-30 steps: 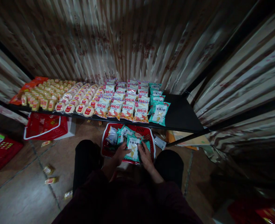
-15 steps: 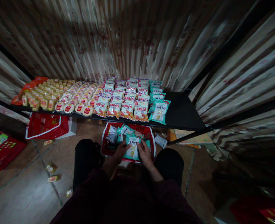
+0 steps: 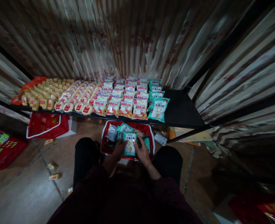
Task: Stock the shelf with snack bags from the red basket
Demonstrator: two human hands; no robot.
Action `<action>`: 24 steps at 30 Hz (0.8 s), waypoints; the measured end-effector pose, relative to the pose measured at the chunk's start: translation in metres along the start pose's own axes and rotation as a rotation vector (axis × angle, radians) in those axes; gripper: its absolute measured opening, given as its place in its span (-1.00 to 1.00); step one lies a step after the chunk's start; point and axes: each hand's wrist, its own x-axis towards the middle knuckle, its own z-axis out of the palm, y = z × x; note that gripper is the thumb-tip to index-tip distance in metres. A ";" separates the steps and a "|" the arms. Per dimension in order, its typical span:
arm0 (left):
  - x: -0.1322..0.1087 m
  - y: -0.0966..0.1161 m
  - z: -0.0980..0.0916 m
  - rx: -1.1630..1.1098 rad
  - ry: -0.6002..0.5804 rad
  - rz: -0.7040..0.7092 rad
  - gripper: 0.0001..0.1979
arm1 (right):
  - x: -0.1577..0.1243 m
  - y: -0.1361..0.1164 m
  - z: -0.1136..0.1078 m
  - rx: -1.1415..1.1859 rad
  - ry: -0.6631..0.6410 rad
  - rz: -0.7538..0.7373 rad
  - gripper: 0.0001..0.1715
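My left hand [image 3: 118, 148] and my right hand [image 3: 141, 150] both grip a stack of teal snack bags [image 3: 130, 142], fingers curled round its left and right edges. The stack is held just over a red basket [image 3: 151, 140] on the floor between my knees, which holds several more teal and white packets. Beyond it stands a low black shelf [image 3: 181, 113] with rows of snack bags: a teal column [image 3: 158, 108] at the right end of the rows, red-and-white bags [image 3: 125, 107] beside it, round cakes [image 3: 68, 106] further left.
A second red basket [image 3: 46, 125] sits under the shelf on the left, a third [image 3: 2, 149] at the far left. Loose small packets [image 3: 52, 166] lie on the tiled floor. Striped curtains hang behind and to the right. Cardboard [image 3: 193, 137] lies under the shelf's right end.
Both hands have drawn closer together on the teal bags and squared them into a narrower stack, lifted slightly toward the basket's middle.
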 end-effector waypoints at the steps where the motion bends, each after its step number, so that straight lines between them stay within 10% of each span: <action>1: 0.000 0.001 0.000 0.000 0.007 0.000 -0.42 | -0.001 -0.001 -0.001 -0.035 -0.001 -0.025 -0.36; 16: 0.000 0.002 0.003 -0.045 0.009 0.079 -0.46 | -0.005 -0.010 -0.002 -0.236 -0.074 -0.270 -0.46; 24: 0.008 -0.001 0.003 -0.054 0.118 -0.050 -0.64 | 0.000 -0.016 -0.003 0.270 -0.087 0.291 -0.15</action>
